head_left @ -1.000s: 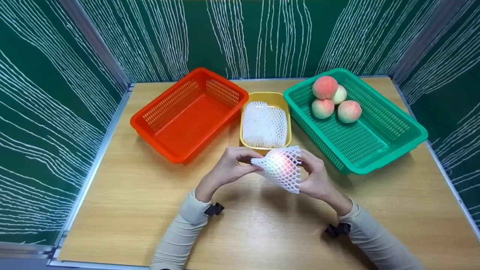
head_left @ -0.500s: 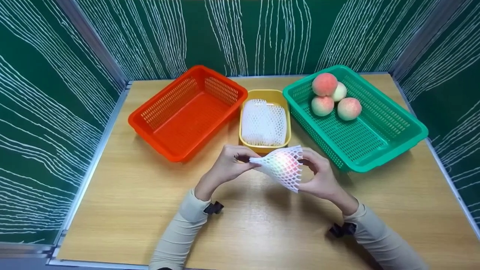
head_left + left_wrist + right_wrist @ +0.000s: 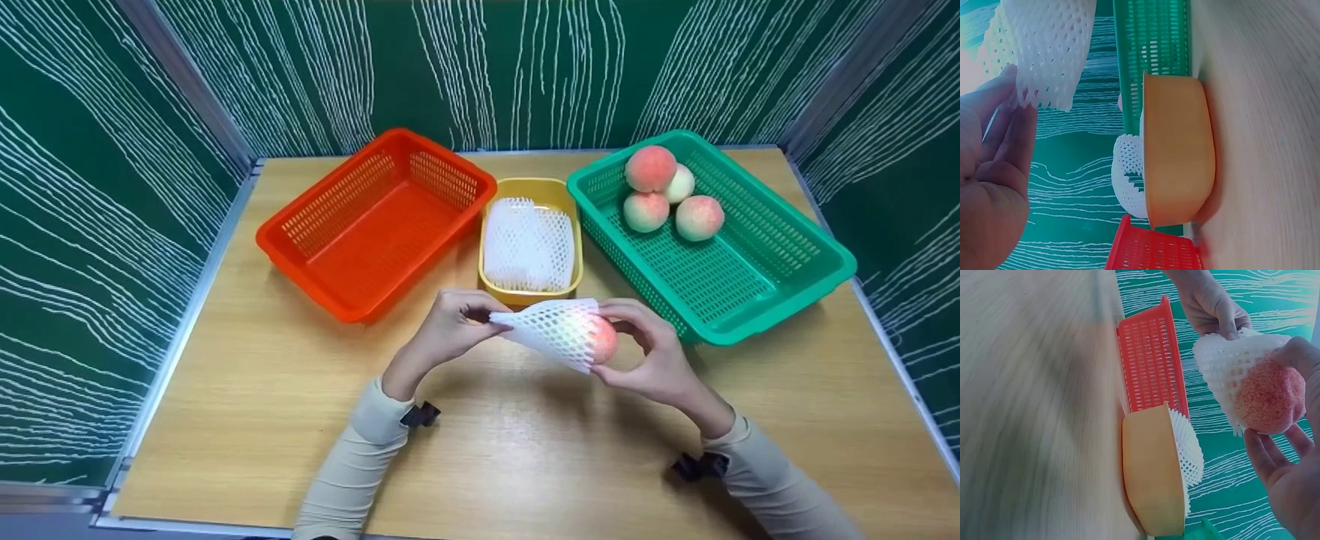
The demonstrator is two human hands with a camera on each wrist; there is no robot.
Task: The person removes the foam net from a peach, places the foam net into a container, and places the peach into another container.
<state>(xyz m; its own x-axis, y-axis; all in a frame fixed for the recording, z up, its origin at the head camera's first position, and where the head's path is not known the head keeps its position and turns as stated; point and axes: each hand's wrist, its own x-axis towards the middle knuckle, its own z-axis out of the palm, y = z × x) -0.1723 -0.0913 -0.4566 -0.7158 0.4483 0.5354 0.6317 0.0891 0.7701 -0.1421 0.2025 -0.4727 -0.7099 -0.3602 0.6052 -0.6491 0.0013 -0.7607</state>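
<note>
A pinkish peach [image 3: 604, 341] sits partly inside a white foam net sleeve [image 3: 551, 326], its bare end poking out on the right. My left hand [image 3: 450, 334] pinches the narrow left end of the sleeve between thumb and fingers. With thumb and fingertips around the open end, my right hand [image 3: 652, 356] grips the peach and the sleeve's edge. In the right wrist view the peach [image 3: 1272, 396] shows its bare red side, thumb above and fingers below. The left wrist view shows the sleeve [image 3: 1050, 50] at my left fingertips. Both hands are raised over the table.
Beyond my hands, a yellow bin [image 3: 531, 291] holds more foam net sleeves [image 3: 529, 244]. An orange-red basket [image 3: 367, 247] stands to its left. The green basket [image 3: 720, 281] on the right contains several peaches [image 3: 699, 218]. Green panels with white lines surround the wooden table [image 3: 247, 420].
The sleeve has shifted left along the peach, so the peach's right end now shows bare. My left hand has moved slightly left, and my right hand slightly right.
</note>
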